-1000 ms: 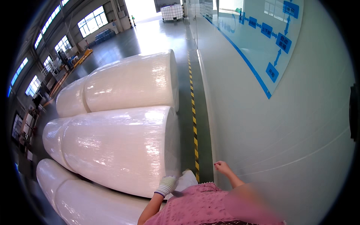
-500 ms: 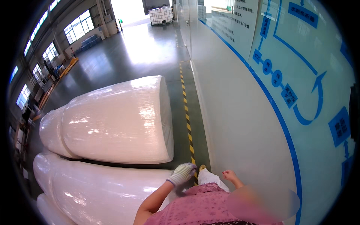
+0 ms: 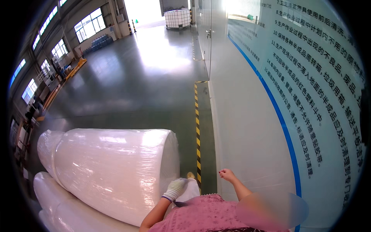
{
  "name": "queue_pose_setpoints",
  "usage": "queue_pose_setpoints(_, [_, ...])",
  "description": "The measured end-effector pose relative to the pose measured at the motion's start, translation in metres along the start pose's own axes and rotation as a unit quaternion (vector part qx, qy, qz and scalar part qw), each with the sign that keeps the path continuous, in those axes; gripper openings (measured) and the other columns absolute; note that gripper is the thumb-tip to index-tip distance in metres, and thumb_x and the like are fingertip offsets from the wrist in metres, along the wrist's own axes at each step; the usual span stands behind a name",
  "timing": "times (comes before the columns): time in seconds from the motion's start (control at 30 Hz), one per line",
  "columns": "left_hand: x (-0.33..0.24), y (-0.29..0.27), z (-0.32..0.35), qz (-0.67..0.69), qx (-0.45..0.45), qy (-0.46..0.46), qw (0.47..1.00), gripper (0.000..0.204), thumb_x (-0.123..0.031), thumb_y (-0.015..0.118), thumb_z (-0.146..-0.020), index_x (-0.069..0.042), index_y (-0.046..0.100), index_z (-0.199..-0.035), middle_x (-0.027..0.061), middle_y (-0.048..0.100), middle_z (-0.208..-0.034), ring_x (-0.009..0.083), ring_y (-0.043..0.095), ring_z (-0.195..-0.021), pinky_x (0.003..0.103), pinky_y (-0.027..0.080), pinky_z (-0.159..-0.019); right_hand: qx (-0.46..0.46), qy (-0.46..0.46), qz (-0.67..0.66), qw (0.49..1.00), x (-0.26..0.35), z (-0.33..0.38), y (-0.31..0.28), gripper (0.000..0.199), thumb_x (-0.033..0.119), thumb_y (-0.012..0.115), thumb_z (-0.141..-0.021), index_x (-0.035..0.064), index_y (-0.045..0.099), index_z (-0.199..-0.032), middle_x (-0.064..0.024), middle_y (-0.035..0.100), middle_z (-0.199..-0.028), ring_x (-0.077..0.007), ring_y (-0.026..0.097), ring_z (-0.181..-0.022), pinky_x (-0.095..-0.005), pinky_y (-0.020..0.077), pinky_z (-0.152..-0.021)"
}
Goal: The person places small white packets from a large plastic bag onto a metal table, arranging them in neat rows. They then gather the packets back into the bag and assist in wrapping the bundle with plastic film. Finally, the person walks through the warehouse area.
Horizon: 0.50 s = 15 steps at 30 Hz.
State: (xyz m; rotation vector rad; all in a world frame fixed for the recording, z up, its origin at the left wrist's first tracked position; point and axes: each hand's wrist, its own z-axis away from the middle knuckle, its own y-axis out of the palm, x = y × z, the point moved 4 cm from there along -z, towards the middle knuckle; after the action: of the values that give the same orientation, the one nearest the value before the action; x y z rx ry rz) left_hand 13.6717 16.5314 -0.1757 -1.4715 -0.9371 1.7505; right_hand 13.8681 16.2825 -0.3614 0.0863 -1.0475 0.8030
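My left hand (image 3: 175, 188) wears a white striped knit glove and hangs low, beside the end of a large wrapped roll (image 3: 112, 166). Its fingers curl inward, and whatever they may hold is hidden behind the back of the hand. The roll is white, lies on its side and is covered in shiny clear film. My right hand (image 3: 227, 174) is bare and held in front of the wall panel, apart from it. Its fingers are folded into a loose fist, and nothing shows in them.
A white wall panel (image 3: 247, 143) with printed glass above runs along my right. Black-and-yellow tape (image 3: 198, 145) marks the grey floor (image 3: 127, 98) beside it. More wrapped rolls (image 3: 73, 210) lie at lower left. A white caged tank (image 3: 177, 19) stands far ahead near a bright doorway.
I have moved forward along the wall, so the rolls sit lower in view and the nearest earlier one has slid back. Both hands have swung slightly leftward in view.
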Motion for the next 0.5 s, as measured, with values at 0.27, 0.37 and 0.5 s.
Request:
queue_pose_setpoints(0.27, [0.134,-0.091,-0.274,0.041,0.008,-0.015,0.999,0.02,-0.017,0.053,-0.081,-0.007,0.064,-0.095,0.0165,0.063,-0.087,0.034,0.061,-0.081,0.04,0.048,-0.075,0.065,0.054,0.114,0.99,0.098,-0.239,-0.036,0.022,0.018,0.059,-0.081,0.0014,0.064,-0.094,-0.0053,0.065,-0.078,-0.0127,0.06,-0.067,-0.0284,0.0478,-0.059])
queue_pose_setpoints(0.37, [0.136,-0.153,-0.416,0.011,0.019,0.033,0.999,0.02,-0.016,0.053,-0.081,-0.006,0.063,-0.095,0.0154,0.063,-0.089,0.0332,0.06,-0.083,0.04,0.047,-0.077,0.047,0.114,0.099,0.987,0.125,-0.288,-0.076,0.023,0.02,0.058,-0.082,0.0013,0.063,-0.095,-0.0053,0.064,-0.078,-0.0115,0.06,-0.067,-0.0251,0.0461,-0.057])
queue_pose_setpoints(0.5, [0.17,-0.21,-0.616,-0.001,-0.041,0.115,0.993,0.018,-0.014,0.053,-0.08,-0.007,0.062,-0.094,0.0143,0.063,-0.089,0.0328,0.06,-0.083,0.041,0.047,-0.077,-0.081,0.233,-0.028,0.969,0.147,-0.39,-0.12,0.026,0.024,0.061,-0.08,-0.0013,0.064,-0.089,-0.0082,0.064,-0.072,-0.0135,0.061,-0.062,-0.029,0.0484,-0.055])
